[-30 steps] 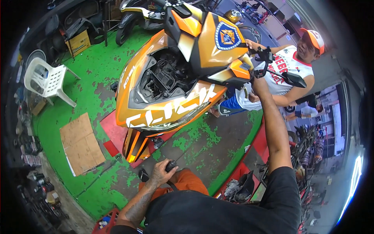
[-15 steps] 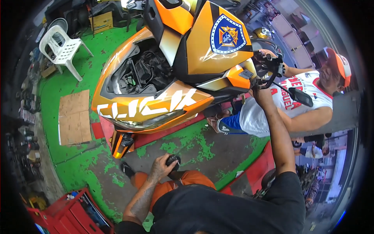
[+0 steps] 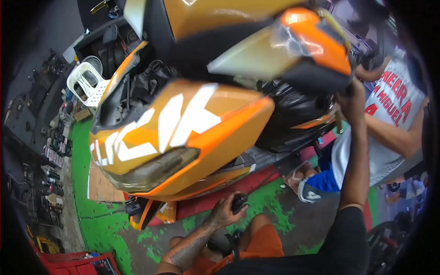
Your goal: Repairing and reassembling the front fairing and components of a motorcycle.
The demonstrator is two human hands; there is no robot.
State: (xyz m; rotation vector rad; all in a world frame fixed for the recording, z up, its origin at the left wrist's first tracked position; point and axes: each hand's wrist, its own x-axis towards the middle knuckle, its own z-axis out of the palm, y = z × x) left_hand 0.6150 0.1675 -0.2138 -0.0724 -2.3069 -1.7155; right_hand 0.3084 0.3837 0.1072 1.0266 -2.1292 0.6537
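Observation:
An orange and gold scooter [image 3: 238, 126] with white lettering and a clear front lamp fills the middle, its front body opened to show dark parts inside. Below it, my left hand [image 3: 223, 211] is closed around a small black rounded part [image 3: 239, 203]; its exact kind is unclear. My right arm reaches up to the scooter's handlebar end, where my right hand [image 3: 353, 101] grips beside the orange and black front cover [image 3: 316, 41]. The cover hides some of its fingers. Another person's hand [image 3: 364, 73] is close by at the same end.
A person in a white sleeveless shirt [image 3: 389, 107] stands at the right of the scooter. A white plastic chair [image 3: 87, 82] and a cardboard sheet [image 3: 101, 183] are at the left. Bottles [image 3: 55, 183] line the left wall, and a red tool cabinet [image 3: 75, 263] stands at lower left.
The scooter appears larger and nearer as my view has shifted toward it. Both my hands appear farther right in the picture; the left still holds the black part.

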